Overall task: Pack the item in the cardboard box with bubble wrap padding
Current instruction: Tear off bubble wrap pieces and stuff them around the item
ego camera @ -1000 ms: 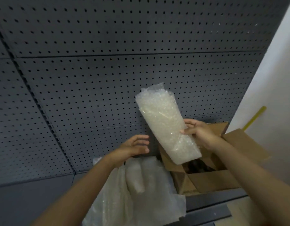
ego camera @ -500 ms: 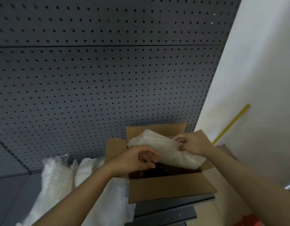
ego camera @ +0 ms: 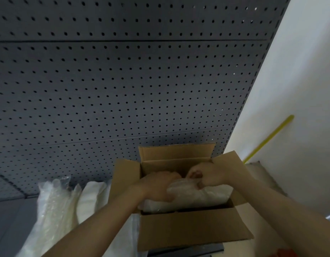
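An open cardboard box [ego camera: 188,232] stands on a dark shelf with all its flaps turned out. A folded sheet of white bubble wrap [ego camera: 203,195] lies inside it, across the top of the opening. My left hand [ego camera: 158,186] presses down on the wrap's left part, fingers curled over it. My right hand [ego camera: 206,175] grips the wrap's upper right edge. Something dark shows under the wrap at the box's near side; I cannot tell what it is.
More bubble wrap sheets [ego camera: 54,206] lie heaped on the shelf left of the box. A grey pegboard panel [ego camera: 123,89] rises right behind the box. A white wall with a yellow stick [ego camera: 269,138] is at the right.
The bubble wrap went from held up in my right hand down into the box. Both hands have come onto it and now push it lower inside.
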Demonstrator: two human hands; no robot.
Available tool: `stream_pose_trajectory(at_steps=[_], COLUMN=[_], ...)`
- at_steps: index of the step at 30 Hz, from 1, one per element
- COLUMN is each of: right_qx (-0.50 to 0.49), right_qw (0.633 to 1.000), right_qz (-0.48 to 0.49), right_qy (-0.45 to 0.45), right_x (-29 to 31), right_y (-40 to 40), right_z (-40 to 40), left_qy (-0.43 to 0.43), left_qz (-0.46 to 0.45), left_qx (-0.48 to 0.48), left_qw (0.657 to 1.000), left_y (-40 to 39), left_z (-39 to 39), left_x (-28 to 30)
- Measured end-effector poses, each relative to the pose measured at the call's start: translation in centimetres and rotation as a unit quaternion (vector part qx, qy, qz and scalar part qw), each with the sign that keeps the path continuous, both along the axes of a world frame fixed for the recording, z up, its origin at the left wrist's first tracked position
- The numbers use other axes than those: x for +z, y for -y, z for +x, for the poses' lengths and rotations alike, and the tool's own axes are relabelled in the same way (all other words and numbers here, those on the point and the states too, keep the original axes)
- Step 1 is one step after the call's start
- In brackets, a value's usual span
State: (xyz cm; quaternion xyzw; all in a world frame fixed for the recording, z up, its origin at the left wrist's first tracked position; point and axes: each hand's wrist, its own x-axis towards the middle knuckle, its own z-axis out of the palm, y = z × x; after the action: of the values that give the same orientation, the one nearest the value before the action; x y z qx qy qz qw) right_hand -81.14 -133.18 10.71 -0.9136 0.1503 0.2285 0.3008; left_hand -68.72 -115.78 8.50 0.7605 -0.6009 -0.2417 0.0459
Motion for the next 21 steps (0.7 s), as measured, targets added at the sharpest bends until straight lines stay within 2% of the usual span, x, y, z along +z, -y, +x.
stream_pose_trajectory(at_steps=[3, 5, 6, 7, 9, 11, 17, 21], right_qx=[0.015, -0.062, -0.095, -0.099, -0.049, -0.012, -0.077, -0.048], right_qw=[0.994, 0.979, 0.973, 0.979, 0.990, 0.987, 0.984, 0.990], right_qz=[0.090, 0.174, 0.188, 0.149, -0.007, -0.072, 0.022, 0.022], right_qy=[-0.062, -0.089, -0.094, -0.101, -0.129, -0.143, -0.160, -0.129], right_x=[-0.2, -0.5, -1.3, -2.0, -4.0, -5.4, -9.1, -9.0], right_y=[1.1, 2.0, 2.4, 2.4, 2.5, 1.4, 0.6, 0.3], right_z=[0.8, 2.0, 2.6, 3.3, 4.6, 5.4, 6.8, 7.2], left_qy=[-0.033, -0.037, -0.042, -0.046, -0.050, -0.054, -0.101, -0.127], left_qz=[0.006, 0.010, 0.010, 0.010, 0.004, 0.005, 0.022, 0.052], left_qx=[-0.002, 0.000, 0.003, 0.007, 0.016, 0.025, 0.052, 0.043], left_qw=[0.999, 0.999, 0.999, 0.999, 0.999, 0.998, 0.993, 0.990], left_y=[-0.2, -0.5, -0.6, -0.7, -0.6, -0.7, -0.9, -1.0], left_z=[0.2, 0.2, 0.1, 0.0, -0.2, -0.5, -0.7, -0.8], left_x=[-0.7, -1.3, -1.4, -1.3, -0.8, -0.3, 0.2, 0.7])
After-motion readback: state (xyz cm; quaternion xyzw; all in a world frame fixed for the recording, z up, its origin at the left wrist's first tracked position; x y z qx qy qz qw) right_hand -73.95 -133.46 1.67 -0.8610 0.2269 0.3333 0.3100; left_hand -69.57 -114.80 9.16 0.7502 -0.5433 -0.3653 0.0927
